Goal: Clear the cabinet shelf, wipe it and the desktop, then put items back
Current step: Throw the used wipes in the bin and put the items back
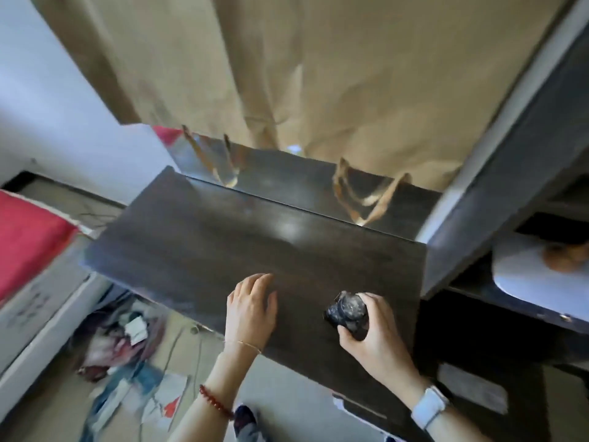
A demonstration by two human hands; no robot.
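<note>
A dark wooden desktop (197, 244) fills the middle of the view, bare and glossy. My left hand (251, 309) lies flat on its near edge, palm down, fingers slightly apart, holding nothing. My right hand (371, 333) is closed around a small dark crumpled bundle (347, 312), a rag or wad, and holds it on the desktop's near right part. To the right stands the dark cabinet (497, 199) with open shelves; a white rounded object (522, 269) lies on one shelf.
Two brown paper bags (350, 74) stand at the desk's back edge, handles mirrored in a shiny strip. A red-covered bed (28, 237) lies at left. Clothes and papers (127, 342) litter the floor below the desk's left end.
</note>
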